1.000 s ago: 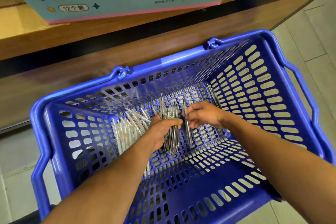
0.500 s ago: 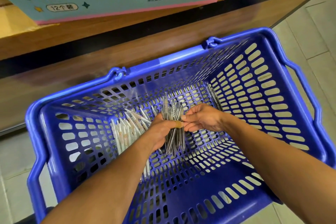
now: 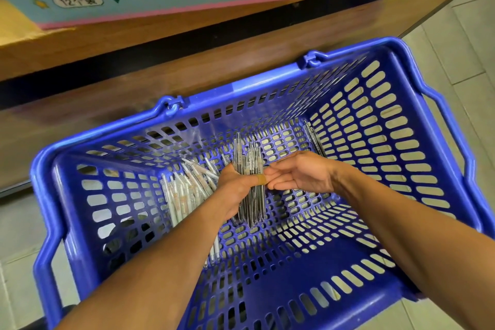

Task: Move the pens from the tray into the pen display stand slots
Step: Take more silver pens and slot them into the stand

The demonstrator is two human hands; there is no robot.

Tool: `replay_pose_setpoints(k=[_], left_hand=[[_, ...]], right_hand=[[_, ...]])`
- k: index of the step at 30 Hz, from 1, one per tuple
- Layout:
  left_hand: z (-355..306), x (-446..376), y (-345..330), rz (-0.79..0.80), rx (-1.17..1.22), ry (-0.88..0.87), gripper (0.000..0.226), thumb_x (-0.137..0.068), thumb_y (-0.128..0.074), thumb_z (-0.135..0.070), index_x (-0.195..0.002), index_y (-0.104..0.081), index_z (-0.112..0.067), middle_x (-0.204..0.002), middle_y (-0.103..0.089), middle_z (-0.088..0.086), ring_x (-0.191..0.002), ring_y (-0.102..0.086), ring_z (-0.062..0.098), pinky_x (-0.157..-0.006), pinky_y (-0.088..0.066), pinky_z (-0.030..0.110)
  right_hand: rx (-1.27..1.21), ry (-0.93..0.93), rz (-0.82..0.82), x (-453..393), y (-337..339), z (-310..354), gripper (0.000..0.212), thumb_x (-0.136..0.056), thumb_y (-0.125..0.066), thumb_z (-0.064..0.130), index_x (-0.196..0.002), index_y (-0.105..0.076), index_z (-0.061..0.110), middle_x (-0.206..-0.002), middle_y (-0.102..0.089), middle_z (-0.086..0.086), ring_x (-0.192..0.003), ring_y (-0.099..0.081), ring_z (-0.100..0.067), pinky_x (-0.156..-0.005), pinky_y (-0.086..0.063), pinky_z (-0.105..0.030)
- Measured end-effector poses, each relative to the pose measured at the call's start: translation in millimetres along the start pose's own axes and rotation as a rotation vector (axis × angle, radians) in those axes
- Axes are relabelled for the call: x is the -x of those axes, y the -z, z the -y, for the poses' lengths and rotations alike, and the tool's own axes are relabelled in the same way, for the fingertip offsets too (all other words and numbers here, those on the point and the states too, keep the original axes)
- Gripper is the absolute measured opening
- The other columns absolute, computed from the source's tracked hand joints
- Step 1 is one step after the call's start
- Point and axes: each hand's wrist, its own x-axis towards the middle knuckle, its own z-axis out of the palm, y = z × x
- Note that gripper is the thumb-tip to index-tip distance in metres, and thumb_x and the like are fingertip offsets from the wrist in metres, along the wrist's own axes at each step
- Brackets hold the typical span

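Left hand (image 3: 235, 190) grips a fat pen bundle (image 3: 250, 182), right hand (image 3: 300, 174) relaxed beside it — loose clutch, could fan out and spill back into the basket (image 3: 401, 126).

Clear pens (image 3: 250, 182) bundled upright; white pens (image 3: 184, 190) heaped in basket (image 3: 401, 120).

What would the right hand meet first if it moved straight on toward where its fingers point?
Probably the bundle of pens gripped by the left hand: the right hand points left, fingertips close beside it. Depth is unclear.

Left hand (image 3: 235, 190) grips pens (image 3: 250, 182) inside basket (image 3: 401, 126).
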Motion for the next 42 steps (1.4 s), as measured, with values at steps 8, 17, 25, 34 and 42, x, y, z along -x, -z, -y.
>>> replay_pose_setpoints(k=[8,17,25,34,42], left_hand=[[-8,11,-3,0.076,0.004,0.068,0.102,-0.058,-0.088,-0.015,-0.144,-0.034,-0.007,-0.133,-0.056,0.020,-0.122,-0.056,0.036,-0.105,-0.044,0.054],[-10,16,6,0.337,0.187,0.137,0.059,-0.073,-0.080,-0.010,-0.124,-0.055,0.008,-0.082,-0.075,0.014,-0.068,-0.071,0.022,-0.063,-0.059,0.037],[-14,16,5,0.432,0.218,0.135,0.061,-0.058,-0.086,-0.018,-0.108,-0.066,0.009,-0.088,-0.074,0.019,-0.073,-0.071,0.025,-0.061,-0.060,0.033],[-22,25,1,0.453,0.273,0.105,0.095,-0.056,-0.087,-0.014,-0.134,-0.041,0.014,-0.084,-0.075,0.016,-0.076,-0.073,0.023,-0.065,-0.060,0.035],[-19,25,-2,0.403,0.307,0.110,0.110,-0.055,-0.086,-0.011,-0.146,-0.027,0.006,-0.093,-0.073,0.020,-0.074,-0.073,0.023,-0.074,-0.059,0.041]], right_hand=[[0.644,0.020,-0.565,-9,19,-1,0.021,-0.094,-0.055,0.011,-0.106,-0.066,-0.002,-0.098,-0.071,-0.019,-0.083,-0.069,-0.027,-0.077,-0.060,-0.038],[1.186,-0.049,-1.114,-19,24,-7,0.037,-0.089,-0.059,0.001,-0.124,-0.047,-0.003,-0.105,-0.064,-0.018,-0.094,-0.064,-0.035,-0.070,-0.050,-0.040],[1.044,-0.051,-1.079,-24,36,-11,0.009,-0.087,-0.061,0.000,-0.095,-0.059,0.004,-0.073,-0.055,-0.006,-0.076,-0.060,-0.026,-0.074,-0.056,-0.038],[0.988,-0.062,-0.955,-24,44,-17,0.005,-0.092,-0.061,0.009,-0.092,-0.058,0.005,-0.075,-0.058,-0.007,-0.064,-0.057,-0.018,-0.050,-0.043,-0.023],[0.559,0.164,-0.481,3,19,-1,0.021,-0.087,-0.069,0.012,-0.102,-0.054,0.012,-0.070,-0.063,-0.004,-0.054,-0.060,-0.010,-0.045,-0.045,-0.018]])
